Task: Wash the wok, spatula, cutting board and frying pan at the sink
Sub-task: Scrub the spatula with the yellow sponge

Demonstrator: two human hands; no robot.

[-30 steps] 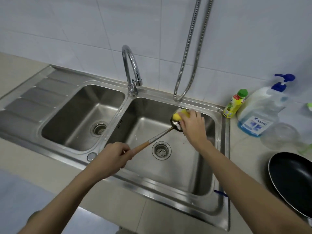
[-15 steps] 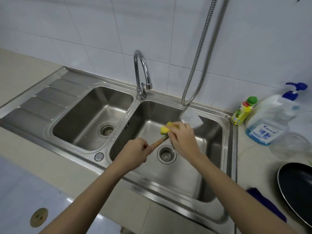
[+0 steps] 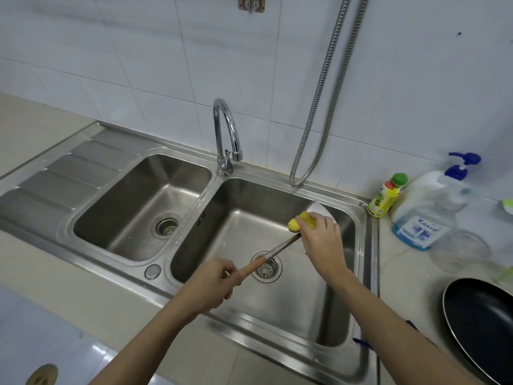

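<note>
Over the right basin of the steel double sink (image 3: 194,207), my left hand (image 3: 213,284) grips the wooden handle of the spatula (image 3: 273,252). The spatula's metal shaft slants up to the right, and its pale blade shows behind my right hand (image 3: 322,240). That hand is closed on a yellow sponge (image 3: 301,220) pressed against the spatula near the blade. The black frying pan (image 3: 483,326) lies on the counter at the right edge. I see no wok or cutting board.
A chrome faucet (image 3: 226,134) stands between the basins, with no water running. A metal hose (image 3: 319,107) hangs on the wall. A yellow bottle (image 3: 387,194), a blue-pump soap bottle (image 3: 427,212) and a clear glass lid (image 3: 460,251) sit right of the sink.
My right hand slid the sponge back up the spatula toward the blade, after being down near the handle half a second ago. The camera has tilted upward.
</note>
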